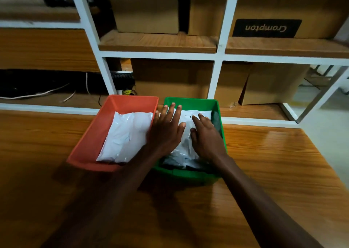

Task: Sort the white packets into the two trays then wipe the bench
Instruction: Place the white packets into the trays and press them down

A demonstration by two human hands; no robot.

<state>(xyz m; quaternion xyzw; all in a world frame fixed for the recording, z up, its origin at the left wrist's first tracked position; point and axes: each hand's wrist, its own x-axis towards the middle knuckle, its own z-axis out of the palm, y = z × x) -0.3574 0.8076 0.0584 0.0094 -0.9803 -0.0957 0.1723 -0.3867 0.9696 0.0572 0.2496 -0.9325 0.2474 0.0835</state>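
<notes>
Head view, bench (56,172). Orange tray (90,134): white packets (124,134) laid flat, side by side. Green tray (190,101): more packets, left hand (166,129) and right hand (204,136) flat on top, fingers straight, probably pressing the pile level. Dark cloth, possibly, at tray's right wall.
</notes>
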